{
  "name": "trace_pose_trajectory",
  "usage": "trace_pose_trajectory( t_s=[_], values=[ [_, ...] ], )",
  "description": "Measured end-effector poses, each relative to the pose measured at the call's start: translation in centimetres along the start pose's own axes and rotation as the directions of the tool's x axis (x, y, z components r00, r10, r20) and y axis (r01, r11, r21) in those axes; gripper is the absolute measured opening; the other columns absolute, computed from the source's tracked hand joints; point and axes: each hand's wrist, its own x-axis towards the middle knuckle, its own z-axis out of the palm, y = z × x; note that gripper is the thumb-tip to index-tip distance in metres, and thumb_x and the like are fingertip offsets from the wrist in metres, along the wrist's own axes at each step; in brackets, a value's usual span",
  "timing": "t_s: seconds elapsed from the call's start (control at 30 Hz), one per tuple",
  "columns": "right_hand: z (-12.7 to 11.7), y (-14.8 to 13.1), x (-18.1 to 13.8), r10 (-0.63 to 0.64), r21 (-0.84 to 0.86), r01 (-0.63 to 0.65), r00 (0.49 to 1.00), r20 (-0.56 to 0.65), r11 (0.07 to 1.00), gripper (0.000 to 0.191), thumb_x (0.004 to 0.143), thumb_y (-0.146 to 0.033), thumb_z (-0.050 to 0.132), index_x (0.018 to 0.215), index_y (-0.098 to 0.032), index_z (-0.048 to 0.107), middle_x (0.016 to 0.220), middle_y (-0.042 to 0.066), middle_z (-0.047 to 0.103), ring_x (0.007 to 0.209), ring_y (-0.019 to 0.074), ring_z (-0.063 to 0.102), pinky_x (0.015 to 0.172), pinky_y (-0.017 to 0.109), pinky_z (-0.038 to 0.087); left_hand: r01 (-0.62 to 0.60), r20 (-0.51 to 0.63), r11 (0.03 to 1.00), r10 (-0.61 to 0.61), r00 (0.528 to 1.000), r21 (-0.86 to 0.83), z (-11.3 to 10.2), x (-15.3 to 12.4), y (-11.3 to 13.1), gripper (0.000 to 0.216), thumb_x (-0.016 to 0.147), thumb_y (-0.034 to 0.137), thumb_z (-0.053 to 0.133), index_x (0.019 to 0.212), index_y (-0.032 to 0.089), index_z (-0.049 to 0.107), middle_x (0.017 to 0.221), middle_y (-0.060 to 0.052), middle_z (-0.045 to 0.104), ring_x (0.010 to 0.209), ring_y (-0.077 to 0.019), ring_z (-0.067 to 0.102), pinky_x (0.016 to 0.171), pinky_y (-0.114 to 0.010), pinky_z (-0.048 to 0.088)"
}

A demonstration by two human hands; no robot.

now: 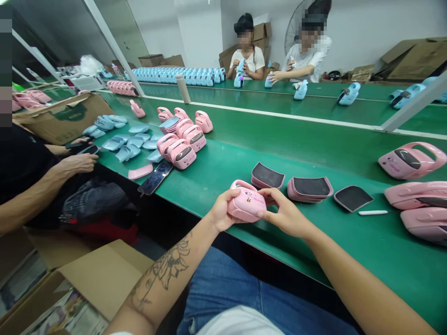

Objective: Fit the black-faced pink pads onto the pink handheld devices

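Between my two hands is a pink plastic case with a loop handle (247, 203), printed with a small cartoon figure and lettering. My left hand (222, 209) wraps round its left end. On the right end, the fingers and thumb of my right hand (282, 211) grip it. The case is held just above the green table's near edge. Beyond it lie stacks of pink-rimmed panels with dark faces (310, 188), and one single dark panel (353, 198). A white thin-tipped tool (373, 212) rests beside that panel.
Pink handled cases (181, 153) stand ahead left, near a phone (155, 177) and blue shells (134, 142). More pink cases (412, 160) sit at the right. A co-worker's hand (80, 163) is at left; two people work across the table. An open carton (108, 274) stands below left.
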Motion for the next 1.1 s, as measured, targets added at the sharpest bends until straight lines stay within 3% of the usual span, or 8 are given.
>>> trace_pose_trajectory(
  t_s=[0.33, 0.4, 0.47, 0.53, 0.6, 0.73, 0.9, 1.1],
  values=[
    [1.4, 0.1, -0.1, -0.126, -0.193, 0.111, 0.989, -0.072, 0.975, 0.047, 0.089, -0.045, 0.075, 0.124, -0.024, 0.053, 0.123, 0.011, 0.056, 0.113, 0.0297, 0.058, 0.101, 0.052, 0.054, -0.036, -0.018, 0.996, 0.035, 0.999, -0.085, 0.0, 0.6, -0.7, 0.053, 0.079, 0.044, 0.066, 0.124, 0.016, 0.068, 0.107, -0.017, 0.075, 0.084, -0.0315, 0.073, 0.068, -0.043, 0.061],
    [1.7, 0.3, -0.3, -0.044, -0.131, 0.03, 0.993, -0.107, 0.991, 0.051, 0.089, -0.048, 0.075, 0.127, -0.024, 0.052, 0.127, 0.012, 0.056, 0.113, 0.0283, 0.059, 0.103, 0.051, 0.054, -0.02, -0.037, 0.995, 0.016, 0.999, -0.099, 0.0, 0.4, -0.6, 0.051, 0.082, 0.044, 0.064, 0.125, 0.016, 0.067, 0.109, -0.017, 0.075, 0.087, -0.0323, 0.074, 0.07, -0.045, 0.061],
    [1.8, 0.3, -0.3, 0.159, 0.06, -0.153, 0.979, -0.128, 0.986, 0.056, 0.089, -0.057, 0.073, 0.128, -0.024, 0.05, 0.126, 0.011, 0.058, 0.102, 0.0243, 0.063, 0.092, 0.046, 0.059, -0.041, -0.027, 0.99, 0.038, 0.999, -0.132, 0.0, 0.2, -0.5, 0.051, 0.085, 0.043, 0.063, 0.128, 0.016, 0.067, 0.115, -0.018, 0.075, 0.094, -0.0344, 0.074, 0.074, -0.048, 0.062],
    [1.9, 0.2, -0.3, 0.354, 0.273, -0.33, 0.934, -0.04, 0.903, 0.057, 0.092, -0.071, 0.061, 0.122, -0.022, 0.052, 0.111, 0.01, 0.064, 0.081, 0.0197, 0.065, 0.066, 0.035, 0.061, -0.112, -0.013, 0.977, 0.111, 0.994, -0.181, 0.0, 0.1, -0.3, 0.051, 0.086, 0.043, 0.062, 0.129, 0.014, 0.067, 0.119, -0.018, 0.075, 0.101, -0.0356, 0.074, 0.08, -0.049, 0.062],
    [2.1, -0.2, -0.2, 0.425, 0.447, -0.45, 0.891, 0.162, 0.773, 0.064, 0.095, -0.08, 0.043, 0.114, -0.021, 0.057, 0.095, 0.008, 0.067, 0.066, 0.0175, 0.064, 0.045, 0.027, 0.052, -0.202, -0.024, 0.954, 0.202, 0.979, -0.224, 0.0, 0.1, -0.3, 0.052, 0.087, 0.043, 0.063, 0.127, 0.012, 0.068, 0.12, -0.018, 0.075, 0.107, -0.036, 0.073, 0.086, -0.047, 0.061],
    [2.8, -0.9, -0.1, 0.312, 0.694, -0.523, 0.852, 0.421, 0.495, 0.073, 0.094, -0.083, 0.041, 0.117, -0.019, 0.065, 0.103, 0.012, 0.072, 0.083, 0.0223, 0.074, 0.049, 0.027, 0.061, -0.284, -0.039, 0.924, 0.283, 0.958, -0.255, -0.1, 0.7, -0.8, 0.051, 0.087, 0.043, 0.063, 0.124, 0.009, 0.069, 0.117, -0.017, 0.077, 0.11, -0.0367, 0.073, 0.096, -0.047, 0.058],
    [3.8, -0.7, -0.1, 0.3, 0.79, -0.452, 0.888, 0.35, 0.416, 0.058, 0.097, -0.068, 0.056, 0.128, -0.02, 0.067, 0.125, 0.015, 0.073, 0.102, 0.0259, 0.075, 0.06, 0.03, 0.068, -0.273, -0.052, 0.922, 0.269, 0.962, -0.273, -0.5, 1.5, -2.1, 0.053, 0.085, 0.042, 0.064, 0.125, 0.007, 0.069, 0.119, -0.019, 0.078, 0.109, -0.0361, 0.074, 0.099, -0.047, 0.056],
    [4.0, -0.6, -0.2, 0.324, 0.799, -0.453, 0.883, 0.341, 0.395, 0.056, 0.096, -0.065, 0.059, 0.127, -0.02, 0.07, 0.129, 0.016, 0.074, 0.108, 0.0291, 0.075, 0.058, 0.032, 0.068, -0.299, -0.05, 0.912, 0.297, 0.954, -0.28, -0.9, 1.8, -2.9, 0.053, 0.083, 0.041, 0.066, 0.124, 0.008, 0.07, 0.116, -0.018, 0.079, 0.11, -0.0377, 0.074, 0.099, -0.048, 0.056]
  ],
)
